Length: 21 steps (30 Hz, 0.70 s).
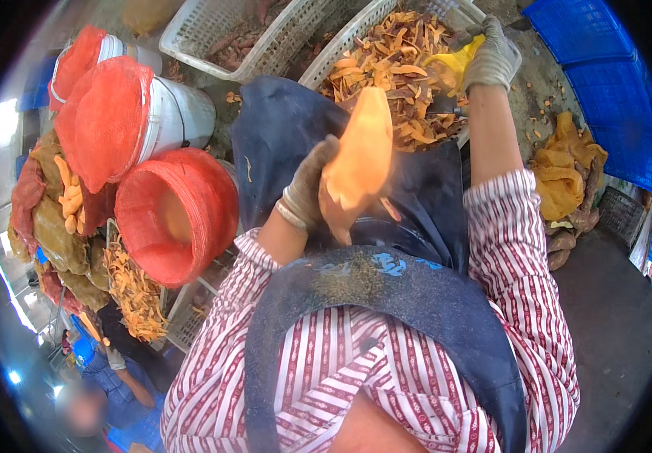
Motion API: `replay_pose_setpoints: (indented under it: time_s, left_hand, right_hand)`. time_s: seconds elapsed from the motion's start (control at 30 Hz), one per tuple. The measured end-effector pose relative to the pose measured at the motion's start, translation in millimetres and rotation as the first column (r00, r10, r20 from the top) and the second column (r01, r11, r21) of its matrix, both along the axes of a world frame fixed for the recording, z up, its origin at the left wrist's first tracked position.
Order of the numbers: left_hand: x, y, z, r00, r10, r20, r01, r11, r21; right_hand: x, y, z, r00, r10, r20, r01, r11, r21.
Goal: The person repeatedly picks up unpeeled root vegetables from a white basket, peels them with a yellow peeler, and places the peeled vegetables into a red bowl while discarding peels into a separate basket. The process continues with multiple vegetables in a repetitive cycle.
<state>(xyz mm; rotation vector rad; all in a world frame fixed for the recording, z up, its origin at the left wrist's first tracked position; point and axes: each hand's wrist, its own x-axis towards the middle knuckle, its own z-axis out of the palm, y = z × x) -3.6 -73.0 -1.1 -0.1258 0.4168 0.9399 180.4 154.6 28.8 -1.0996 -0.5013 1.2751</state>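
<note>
A grey-white work glove covers my left hand (312,183), whose fingers close round the side of a large orange sweet potato (358,151). Its flesh is mostly bare, and a thin strip hangs off near its lower end. My gloved right hand (492,59) is farther forward, wrapped round a yellow peeler (458,62); the blade end is blurred and hard to make out. Below the peeler, orange and brown peelings (394,72) fill a white slatted crate (347,39). A dark apron (288,128) lies over my lap under the sweet potato.
Another white crate (228,74) holds unpeeled sweet potatoes. Left stand white buckets (182,113) with red mesh bags (107,113) and a red mesh-lined tub (216,204). Blue crates (605,90) and a yellow mesh sack (564,170) lie right. A co-worker (118,385) sits lower left.
</note>
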Motion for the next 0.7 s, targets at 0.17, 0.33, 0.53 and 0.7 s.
replay_pose_setpoints:
  time_s: [0.17,0.33,0.53,0.7]
  left_hand:
    - [7,15,-5,0.946,-0.064,0.317,0.038,0.995,0.087]
    - [-3,-4,8,0.983,-0.087,0.16,0.073,0.994,0.087]
    - [-1,47,84,0.616,0.466,-0.635,0.235,0.661,0.713]
    - [19,65,139,-0.069,0.946,-0.316,0.905,0.193,0.379]
  right_hand:
    - [-34,-75,23,0.799,0.422,-0.429,-0.465,0.885,0.004]
    - [18,-11,-23,0.998,-0.054,-0.037,0.055,0.998,0.021]
    - [-6,-119,-31,0.848,0.519,-0.108,-0.53,0.823,-0.205]
    - [1,-131,-3,0.597,0.63,-0.497,-0.647,0.744,0.166]
